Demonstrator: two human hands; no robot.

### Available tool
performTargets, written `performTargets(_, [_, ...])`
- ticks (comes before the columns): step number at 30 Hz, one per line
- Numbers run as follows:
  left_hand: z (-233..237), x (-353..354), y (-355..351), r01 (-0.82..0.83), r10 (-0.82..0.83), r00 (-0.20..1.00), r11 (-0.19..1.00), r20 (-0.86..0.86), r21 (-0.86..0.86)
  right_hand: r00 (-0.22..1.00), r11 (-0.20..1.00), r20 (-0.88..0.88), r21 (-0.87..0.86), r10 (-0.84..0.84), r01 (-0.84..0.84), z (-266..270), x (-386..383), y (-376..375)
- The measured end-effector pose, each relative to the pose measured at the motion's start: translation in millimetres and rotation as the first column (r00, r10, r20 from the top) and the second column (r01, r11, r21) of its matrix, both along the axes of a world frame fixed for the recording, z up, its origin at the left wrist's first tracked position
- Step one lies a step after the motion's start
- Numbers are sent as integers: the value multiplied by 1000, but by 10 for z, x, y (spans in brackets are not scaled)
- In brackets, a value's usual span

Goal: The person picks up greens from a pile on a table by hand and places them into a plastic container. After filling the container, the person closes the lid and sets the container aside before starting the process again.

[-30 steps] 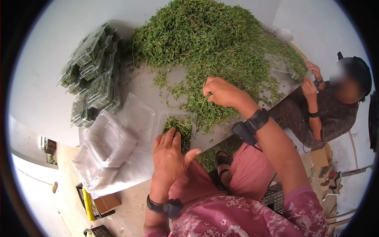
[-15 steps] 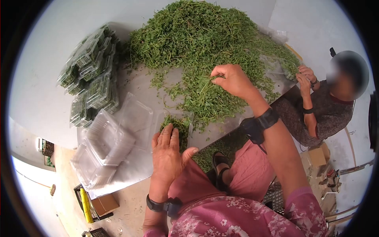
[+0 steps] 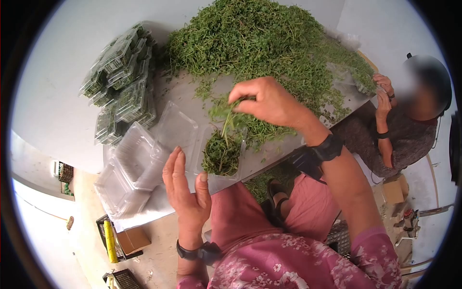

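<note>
Right hand [image 3: 269,103]: thumb and fingers [image 3: 238,91] pinched together on a few green sprigs [image 3: 228,118], stems hanging down over the filling tray [image 3: 242,156]. Motion blur on the leaves, so exact grip point hard to read.

Left hand [image 3: 186,204]: open, thumb apart from the fingers [image 3: 178,173], palm bare. It's just left of the tray, over the near edge of the tabletop [image 3: 185,89] as seen from above. Can't tell whether it touches that edge.

Tray: clear plastic, sits near the near edge, packed greens [image 3: 220,156] inside. Clear lid [image 3: 177,126] lies folded back to its left. Nested clear containers [image 3: 130,159] left of that, right at the tabletop's near-left edge; tight on that side.

Room: bare strip behind the lid, between the stacked filled packs [image 3: 126,79] and the loose greens [image 3: 308,84]. Narrower bare band right of the tray, along the near edge. Big heap [image 3: 250,36] takes the far side, against the wall.

Far right: co-worker's hands [image 3: 383,101] at the tabletop's right end, well apart from both own hands.

Floor, lower left: black crate [image 3: 102,224] with a yellow roll [image 3: 110,241] and cardboard box [image 3: 132,240].
</note>
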State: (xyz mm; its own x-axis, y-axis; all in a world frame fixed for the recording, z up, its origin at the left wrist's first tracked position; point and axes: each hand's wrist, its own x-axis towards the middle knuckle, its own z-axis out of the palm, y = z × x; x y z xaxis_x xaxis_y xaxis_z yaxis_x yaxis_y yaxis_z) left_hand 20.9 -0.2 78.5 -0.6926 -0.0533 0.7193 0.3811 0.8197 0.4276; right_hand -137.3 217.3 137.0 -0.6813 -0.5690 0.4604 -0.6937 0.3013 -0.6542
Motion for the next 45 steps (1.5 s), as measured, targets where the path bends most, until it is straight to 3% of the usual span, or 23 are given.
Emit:
performTargets(3, [67,-6,-46,8,-9,1000,999,11,50,985,968,-3,185,171,-168,-125,47,-177])
performTargets(4, [80,-21,-48,25,-28,998,998,51,54,974,937,83,267,211,-226,-220,23,-211])
performTargets(7, [84,-106,-22,78,-83,986,996,147,38,983,934,-61,328,172,-143,-414,48,-172])
performTargets(13, [-18,-363,163,211,-191,956,975,223,-68,1000,976,4,217,-4,3,-216,-111,86])
performTargets(18, [-145,-460,244,304,-159,862,922,481,-240,995,969,-2,226,-98,96,-199,-122,227])
performTargets(23, [-224,-459,240,313,-113,868,880,484,-356,970,919,24,326,-244,223,-270,-283,384])
performTargets(26, [-203,-491,264,318,-110,849,888,516,-333,960,914,137,364,-245,181,-417,-340,450])
performTargets(30, [-231,-503,261,312,-108,852,891,512,-331,962,810,131,574,-238,123,-454,-229,374])
performTargets(33, [-282,-493,246,315,-130,871,888,475,-334,973,784,155,619,-172,40,-564,-196,315])
performTargets(36, [-251,-465,239,324,-138,857,894,497,-311,982,763,126,646,-138,24,-527,-51,254])
performTargets(41, [-89,-353,327,239,-66,924,868,377,-435,986,703,65,708,-151,61,-638,-31,168])
performTargets(45, [-48,-356,389,274,-120,931,853,345,-443,988,783,33,614,-153,101,-734,-145,202])
